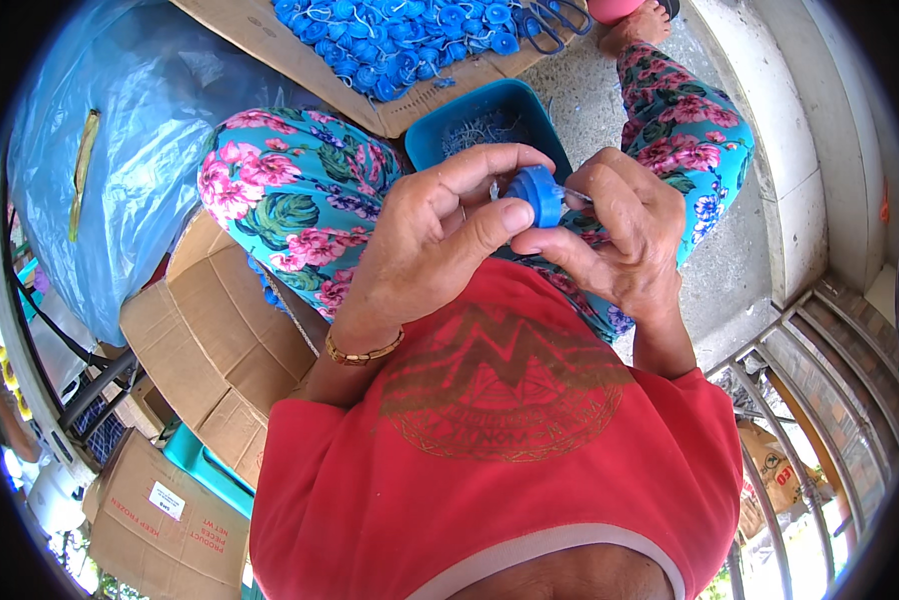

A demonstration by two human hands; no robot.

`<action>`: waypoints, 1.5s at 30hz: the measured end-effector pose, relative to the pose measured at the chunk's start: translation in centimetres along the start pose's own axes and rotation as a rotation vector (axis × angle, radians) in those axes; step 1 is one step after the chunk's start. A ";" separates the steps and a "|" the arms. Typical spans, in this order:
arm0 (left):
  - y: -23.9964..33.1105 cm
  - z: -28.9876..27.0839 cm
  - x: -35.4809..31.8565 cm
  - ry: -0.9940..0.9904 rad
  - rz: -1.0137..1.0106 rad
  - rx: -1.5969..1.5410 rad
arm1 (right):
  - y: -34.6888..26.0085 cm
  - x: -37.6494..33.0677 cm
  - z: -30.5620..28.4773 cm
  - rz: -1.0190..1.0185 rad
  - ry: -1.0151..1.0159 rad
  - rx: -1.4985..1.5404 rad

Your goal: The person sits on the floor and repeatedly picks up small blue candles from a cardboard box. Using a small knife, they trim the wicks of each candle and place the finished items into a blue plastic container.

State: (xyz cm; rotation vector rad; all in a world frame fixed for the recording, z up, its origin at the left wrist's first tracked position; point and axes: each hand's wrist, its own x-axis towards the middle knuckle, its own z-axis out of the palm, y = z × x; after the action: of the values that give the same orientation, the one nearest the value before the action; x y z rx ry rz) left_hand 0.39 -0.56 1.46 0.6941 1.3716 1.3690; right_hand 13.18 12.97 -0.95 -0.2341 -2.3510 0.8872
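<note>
Over my lap, my left hand [425,225] pinches a small round blue plastic cap [536,196] with a ridged rim between thumb and forefinger. A bit of clear or white string shows at the cap's left side. Close against its right side is my right hand [625,230], fingers curled and closed around a thin, shiny sliver [577,196]. The sliver meets the cap; most of it is hidden in my fingers, so its kind cannot be made out. My right thumb rests just under the cap.
Beyond my knees, a cardboard box [260,38] holds a heap of blue caps [400,40] with white strings. Scissors [553,22] lie at its right. A teal basin [425,140] holds thread scraps. Left are blue plastic sheeting [160,190] and cardboard [215,340]; right, metal railings [770,420].
</note>
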 end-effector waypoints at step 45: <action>-2.6 1.1 0.3 0.046 0.150 -0.061 | 0.1 -0.2 2.4 -0.061 0.069 -0.143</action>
State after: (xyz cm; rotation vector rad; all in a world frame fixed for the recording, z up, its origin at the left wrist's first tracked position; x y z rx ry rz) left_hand 1.99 -0.43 -0.92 0.7415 1.3300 1.5473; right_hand 11.95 11.70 -2.56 -0.2452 -2.3462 0.6722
